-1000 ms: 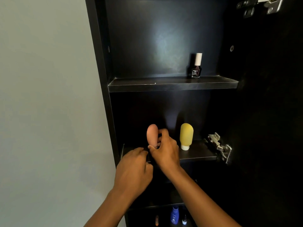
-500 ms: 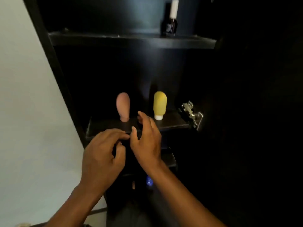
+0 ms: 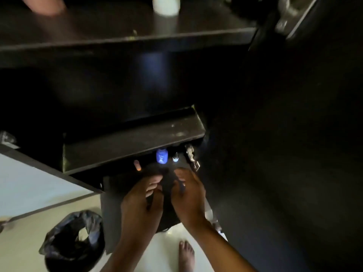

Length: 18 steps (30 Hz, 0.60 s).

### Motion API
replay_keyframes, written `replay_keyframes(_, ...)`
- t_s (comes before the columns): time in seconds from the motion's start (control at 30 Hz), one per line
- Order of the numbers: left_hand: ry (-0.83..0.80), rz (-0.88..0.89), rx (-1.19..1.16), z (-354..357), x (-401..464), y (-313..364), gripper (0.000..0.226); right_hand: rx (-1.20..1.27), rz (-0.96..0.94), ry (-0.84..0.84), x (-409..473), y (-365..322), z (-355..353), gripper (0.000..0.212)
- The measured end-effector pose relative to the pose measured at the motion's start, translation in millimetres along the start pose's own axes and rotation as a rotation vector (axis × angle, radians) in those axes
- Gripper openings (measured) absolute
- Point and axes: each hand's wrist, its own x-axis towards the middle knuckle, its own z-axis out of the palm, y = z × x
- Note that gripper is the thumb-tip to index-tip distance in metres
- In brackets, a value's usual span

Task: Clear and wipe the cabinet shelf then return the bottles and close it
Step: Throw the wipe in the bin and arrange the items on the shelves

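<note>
I look down into the dark cabinet. My left hand [image 3: 141,201] and my right hand [image 3: 188,197] are close together in front of the lowest shelf. Left fingers are curled, right fingers spread. Something dark lies between them, and I cannot tell whether it is a cloth. Just beyond the fingertips stand a blue bottle [image 3: 161,156], a small dropper bottle [image 3: 175,158] and a pink tube [image 3: 137,165]. The bare middle shelf [image 3: 137,138] juts out above them. On the upper shelf [image 3: 125,38] the pink bottle [image 3: 45,4] and a white cap [image 3: 166,5] are cut off by the frame's top.
A metal door hinge [image 3: 191,157] sits right of the small bottles, another hinge [image 3: 288,14] at top right. The open black door fills the right side. A black rubbish bag [image 3: 72,244] lies on the pale floor at lower left, and my bare foot [image 3: 186,254] stands below my hands.
My right hand let go of the pink bottle on the upper shelf. Both hands dropped to the lowest shelf, and my view tilted down to the floor.
</note>
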Motion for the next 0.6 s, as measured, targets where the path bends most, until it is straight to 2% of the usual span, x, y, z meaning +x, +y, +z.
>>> replay_keyframes(0.07, 0.007, -0.02, -0.007, 24.1, 12.4, -29.0, 0.033, -0.025, 0.083, -0.05, 15.1, 27.9, 19.3, 0.035)
replay_keyframes(0.17, 0.05, -0.025, -0.033, 56.8, 37.9, -63.0, 0.037, -0.035, 0.108, -0.05, 42.9, 55.5, 50.5, 0.04)
replay_keyframes(0.33, 0.099, -0.11, -0.017, 99.6, 80.2, -99.7, 0.076, 0.004, 0.147, -0.029, 71.6, 74.4, 89.7, 0.067)
replay_keyframes(0.43, 0.111, -0.134, -0.009, 114.3, 98.8, -112.8, 0.081, -0.015, 0.111, 0.003, 81.2, 82.4, 103.2, 0.066)
replay_keyframes(0.6, 0.12, -0.128, -0.094, 124.5, 120.7, -121.7, 0.082, -0.014, 0.045, 0.087, 93.8, 89.3, 113.2, 0.052)
